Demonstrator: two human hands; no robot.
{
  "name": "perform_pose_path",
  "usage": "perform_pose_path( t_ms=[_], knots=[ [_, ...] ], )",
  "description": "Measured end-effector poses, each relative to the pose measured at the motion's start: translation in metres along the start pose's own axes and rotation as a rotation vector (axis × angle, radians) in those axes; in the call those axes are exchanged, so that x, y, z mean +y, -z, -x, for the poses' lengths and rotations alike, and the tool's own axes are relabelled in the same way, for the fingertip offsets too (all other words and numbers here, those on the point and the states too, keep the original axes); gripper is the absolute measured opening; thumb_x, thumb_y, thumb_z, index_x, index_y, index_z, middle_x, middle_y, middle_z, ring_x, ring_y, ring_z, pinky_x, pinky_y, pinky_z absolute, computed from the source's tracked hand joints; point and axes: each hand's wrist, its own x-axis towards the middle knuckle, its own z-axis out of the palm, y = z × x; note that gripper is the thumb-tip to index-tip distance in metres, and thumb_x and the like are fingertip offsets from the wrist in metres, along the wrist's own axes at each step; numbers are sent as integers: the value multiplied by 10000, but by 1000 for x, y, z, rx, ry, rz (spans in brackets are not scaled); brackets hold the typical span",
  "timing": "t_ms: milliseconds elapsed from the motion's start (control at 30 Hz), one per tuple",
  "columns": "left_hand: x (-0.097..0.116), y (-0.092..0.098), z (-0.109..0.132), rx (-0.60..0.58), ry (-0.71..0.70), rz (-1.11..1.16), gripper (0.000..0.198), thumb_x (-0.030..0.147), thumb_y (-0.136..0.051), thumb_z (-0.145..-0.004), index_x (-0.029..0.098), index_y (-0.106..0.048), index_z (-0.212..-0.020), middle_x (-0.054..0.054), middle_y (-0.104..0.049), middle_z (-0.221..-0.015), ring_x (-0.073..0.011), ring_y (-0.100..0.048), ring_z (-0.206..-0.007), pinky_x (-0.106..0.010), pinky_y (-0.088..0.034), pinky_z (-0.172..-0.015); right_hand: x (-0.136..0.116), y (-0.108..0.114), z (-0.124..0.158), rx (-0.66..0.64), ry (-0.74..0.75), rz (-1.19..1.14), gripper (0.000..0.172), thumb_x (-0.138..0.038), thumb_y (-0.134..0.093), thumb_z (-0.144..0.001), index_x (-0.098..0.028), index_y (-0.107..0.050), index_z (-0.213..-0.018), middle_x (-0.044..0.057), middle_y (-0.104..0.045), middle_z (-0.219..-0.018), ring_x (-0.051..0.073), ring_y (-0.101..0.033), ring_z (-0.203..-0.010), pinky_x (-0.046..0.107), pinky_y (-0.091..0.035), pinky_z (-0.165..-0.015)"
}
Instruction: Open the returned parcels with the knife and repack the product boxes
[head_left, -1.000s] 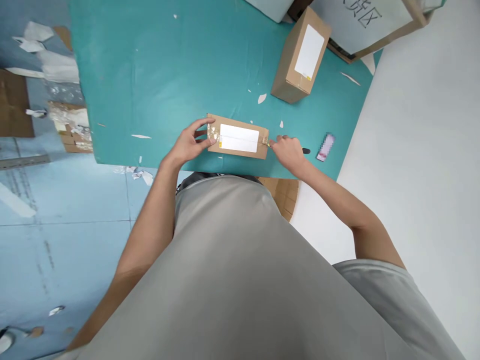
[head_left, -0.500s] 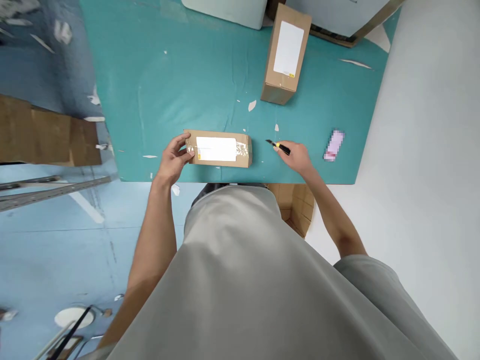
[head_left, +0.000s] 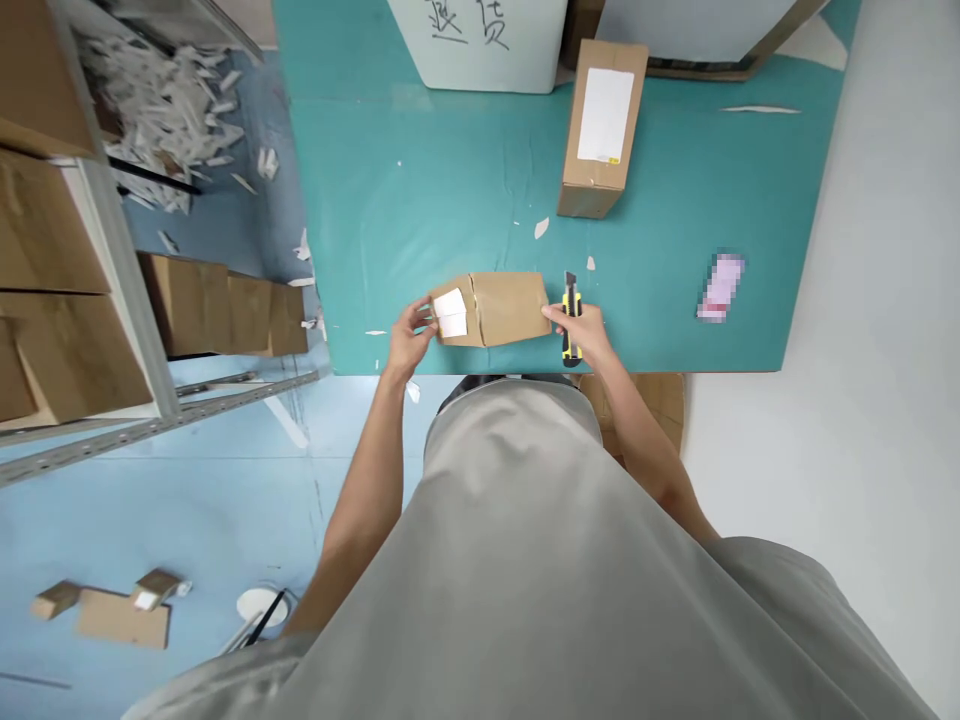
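A small brown cardboard box is held near the front edge of the teal table, with a plain brown face up. A white label shows at its left end. My left hand pinches that end between thumb and fingers. At the opposite end, the fingertips of my right hand touch the box's edge. The same hand also holds a yellow-and-black utility knife, its tip pointing away from me and beside the box rather than on it.
Farther back on the teal table stands a taller labelled carton, near a white bin with handwriting. A pixelated pink item lies at right. Paper scraps are scattered about. Shelving with cartons is on the left.
The box has been turned, so its large label no longer faces up. My right hand has come to its right end, and the knife has swung to point away from me. The view has shifted left.
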Motion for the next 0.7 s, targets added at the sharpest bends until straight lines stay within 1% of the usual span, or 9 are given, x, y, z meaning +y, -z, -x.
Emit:
perform_pose_path(
  t_ms=[133,200,233,300,367,433,500,600,700],
  knots=[
    [8,-65,-2,-240,23,-14,986,357,-808,-761,163,-523,-1685,-167,-831,-1291,-336,-787,-1192,-590,-600,-1166,-31,31,22,107,141,223,335,-506,-871,-877,-183,-865,-966,16,-749,-769,186,-674,-711,327,-566,-710],
    [15,-91,-2,-331,25,-24,949,354,-795,-762,142,-567,-1659,-205,-803,-1386,-356,-770,-1259,-598,-575,-1203,-39,36,31,140,164,379,316,-478,-838,-908,-170,-863,-973,24,-755,-766,203,-686,-732,341,-565,-735],
    [19,-97,-3,-351,19,-37,891,362,-791,-770,137,-618,-1615,-221,-781,-1446,-365,-756,-1301,-596,-557,-1229,-41,37,35,157,168,457,309,-465,-822,-923,-164,-862,-981,36,-771,-790,216,-699,-762,350,-569,-760],
    [26,-98,-2,-338,-9,-72,739,410,-781,-816,144,-721,-1502,-229,-744,-1529,-371,-735,-1355,-584,-531,-1263,-40,34,40,205,179,599,314,-463,-783,-962,-161,-855,-1011,75,-810,-891,247,-728,-851,374,-579,-831],
    [35,-85,2,-286,-55,-82,613,500,-754,-897,173,-779,-1415,-204,-756,-1523,-352,-744,-1340,-556,-552,-1244,-37,31,45,253,198,710,352,-496,-722,-1017,-167,-839,-1063,114,-829,-1000,275,-740,-923,404,-580,-897],
    [50,-69,10,-238,-104,-40,560,601,-700,-980,211,-802,-1368,-156,-795,-1461,-316,-770,-1275,-497,-616,-1160,-35,28,50,278,208,796,414,-551,-651,-1073,-175,-814,-1126,136,-825,-1050,291,-733,-951,421,-572,-922],
    [71,-59,20,-225,-135,0,540,659,-667,-1022,228,-824,-1308,-120,-828,-1377,-294,-790,-1195,-439,-663,-1052,-36,27,57,282,208,871,476,-608,-580,-1117,-183,-779,-1198,143,-811,-1066,298,-720,-970,414,-562,-913],
    [103,-56,31,-238,-177,-36,451,583,-806,-953,208,-849,-1199,-108,-851,-1277,-286,-802,-1097,-423,-673,-999,-40,23,78,261,195,939,539,-626,-417,-1188,-192,-696,-1346,148,-787,-1127,297,-720,-1001,391,-551,-891],
    [121,-60,34,-253,-204,-58,342,461,-865,-903,194,-850,-1115,-100,-860,-1198,-279,-801,-1054,-433,-671,-1003,-45,11,106,136,171,936,573,-535,-211,-1235,-203,-604,-1490,143,-787,-1157,279,-743,-966,372,-553,-869]
  ],
)
